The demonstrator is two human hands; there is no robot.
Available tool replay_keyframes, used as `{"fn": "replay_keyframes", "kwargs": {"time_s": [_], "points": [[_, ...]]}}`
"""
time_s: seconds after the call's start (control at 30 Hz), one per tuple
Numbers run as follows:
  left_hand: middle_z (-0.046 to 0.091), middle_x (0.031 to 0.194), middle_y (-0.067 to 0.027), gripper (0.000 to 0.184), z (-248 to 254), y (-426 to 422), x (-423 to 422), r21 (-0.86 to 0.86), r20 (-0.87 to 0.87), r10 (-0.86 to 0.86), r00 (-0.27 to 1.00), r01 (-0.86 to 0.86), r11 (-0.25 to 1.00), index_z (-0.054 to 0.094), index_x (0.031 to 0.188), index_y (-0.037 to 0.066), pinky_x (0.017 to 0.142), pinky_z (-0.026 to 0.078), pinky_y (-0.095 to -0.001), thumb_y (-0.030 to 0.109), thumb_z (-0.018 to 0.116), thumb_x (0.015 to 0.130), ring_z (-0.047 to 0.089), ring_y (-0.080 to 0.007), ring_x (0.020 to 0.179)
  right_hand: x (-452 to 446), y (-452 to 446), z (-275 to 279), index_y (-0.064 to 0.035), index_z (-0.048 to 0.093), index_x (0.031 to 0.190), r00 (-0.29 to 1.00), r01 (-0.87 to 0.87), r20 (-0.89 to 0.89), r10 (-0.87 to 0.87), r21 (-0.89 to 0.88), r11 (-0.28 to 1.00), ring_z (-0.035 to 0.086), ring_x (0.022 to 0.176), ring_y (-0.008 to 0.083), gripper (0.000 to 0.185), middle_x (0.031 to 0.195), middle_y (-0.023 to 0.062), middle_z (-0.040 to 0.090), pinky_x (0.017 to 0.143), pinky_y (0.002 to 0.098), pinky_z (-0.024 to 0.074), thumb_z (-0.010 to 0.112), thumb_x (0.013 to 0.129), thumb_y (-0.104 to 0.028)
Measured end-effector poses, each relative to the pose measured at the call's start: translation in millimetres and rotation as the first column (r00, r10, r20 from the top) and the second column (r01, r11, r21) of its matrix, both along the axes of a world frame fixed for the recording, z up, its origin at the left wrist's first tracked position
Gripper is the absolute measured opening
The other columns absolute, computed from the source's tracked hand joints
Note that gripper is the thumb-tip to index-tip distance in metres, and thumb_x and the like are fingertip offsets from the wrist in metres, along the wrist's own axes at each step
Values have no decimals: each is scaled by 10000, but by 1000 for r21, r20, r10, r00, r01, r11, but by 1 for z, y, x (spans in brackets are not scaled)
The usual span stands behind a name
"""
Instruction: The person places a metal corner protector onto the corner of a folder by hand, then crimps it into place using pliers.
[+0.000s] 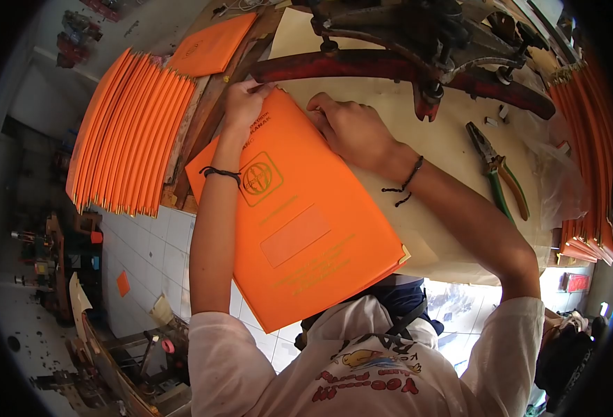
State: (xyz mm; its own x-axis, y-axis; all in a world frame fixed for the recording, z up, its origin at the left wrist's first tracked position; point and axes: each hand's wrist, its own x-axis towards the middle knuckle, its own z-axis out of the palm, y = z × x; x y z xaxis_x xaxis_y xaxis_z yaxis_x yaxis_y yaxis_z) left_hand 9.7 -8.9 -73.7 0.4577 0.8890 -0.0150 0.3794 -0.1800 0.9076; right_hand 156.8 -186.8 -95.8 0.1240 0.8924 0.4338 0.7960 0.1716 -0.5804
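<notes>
An orange folder (299, 208) with gold printing and a brass-coloured metal corner lies slanted across the front of the work table, its lower end jutting toward my body. My left hand (245, 105) is closed on its far left edge, close to the red metal bar. On the far right edge, the curled fingers of my right hand (355, 128) pinch the folder; the fingertips are partly hidden. Pliers (497, 170) with green and orange handles rest on the table to the right of my right forearm.
A heavy metal frame with a red bar (348, 64) stands across the back of the table. Orange folders are stacked at the left (129, 132) and the right (587, 160). Another orange folder (212, 45) lies at the back left. Clear plastic (556, 174) lies beside the pliers.
</notes>
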Motion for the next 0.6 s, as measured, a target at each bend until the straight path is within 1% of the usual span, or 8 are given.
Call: {"fn": "replay_keyframes", "kwargs": {"time_s": [0.1, 0.2, 0.3, 0.37, 0.4, 0.5, 0.57, 0.6], "points": [[728, 994, -89, 222, 6, -7, 3, 23, -34, 39, 999, -38, 999, 717, 1093, -25, 811, 497, -297, 124, 658, 938, 647, -149, 874, 0, 0, 0, -35, 567, 1064, 1000, 5, 11, -5, -15, 1000, 674, 689, 375, 203, 731, 176, 677, 649, 466, 534, 531, 984, -218], [728, 984, -99, 230, 2, -3, 3, 28, -10, 37, 999, -37, 999, 714, 1087, -36, 816, 492, -301, 125, 661, 931, 650, -151, 883, 0, 0, 0, -38, 570, 1062, 1000, 13, 16, -13, -18, 1000, 676, 700, 374, 201, 737, 175, 680, 652, 464, 535, 532, 983, -219], [730, 979, -113, 248, -3, 2, 3, 85, -27, 29, 999, -27, 996, 709, 1089, -44, 823, 484, -300, 138, 653, 931, 647, -146, 887, -1, 0, 3, -41, 570, 1065, 1000, 22, 14, -21, -25, 999, 679, 719, 373, 194, 759, 173, 687, 661, 464, 537, 533, 981, -211], [729, 943, -106, 269, -5, 2, 3, 99, -25, 12, 1000, -9, 995, 709, 1078, -42, 792, 483, -298, 176, 648, 933, 642, -141, 850, -2, -2, 6, -40, 571, 1068, 999, 36, 1, -36, -42, 998, 682, 744, 372, 184, 801, 174, 697, 671, 468, 538, 539, 977, -197], [728, 926, -102, 280, -5, 1, 3, 104, -26, 2, 1000, 1, 995, 709, 1073, -41, 776, 483, -297, 194, 646, 934, 640, -138, 831, -2, -1, 5, -39, 569, 1076, 999, 46, -13, -46, -11, 999, 682, 754, 370, 179, 816, 171, 698, 682, 466, 539, 544, 972, -183], [713, 845, -86, 316, -5, 2, 2, 89, -91, -51, 995, 59, 994, 714, 1042, -33, 718, 480, -312, 256, 644, 936, 628, -150, 747, 1, 2, -1, -33, 579, 1085, 996, 67, -65, -64, 43, 997, 673, 803, 359, 170, 866, 161, 695, 723, 451, 539, 568, 954, -140], [688, 783, -86, 340, -7, 6, 2, 141, -160, -69, 985, 92, 986, 714, 1015, -35, 675, 469, -324, 288, 646, 931, 615, -163, 695, 2, 4, -1, -27, 606, 1073, 993, 55, -111, -50, 40, 998, 659, 860, 347, 162, 906, 151, 685, 761, 430, 536, 592, 934, -109], [676, 752, -87, 353, -10, 8, 1, 166, -196, -75, 978, 108, 980, 714, 1001, -36, 653, 463, -330, 304, 648, 929, 609, -170, 669, 4, 5, -3, -31, 627, 1056, 998, 30, -55, -26, 73, 997, 647, 899, 351, 155, 937, 159, 675, 796, 427, 533, 596, 926, -109]]}}
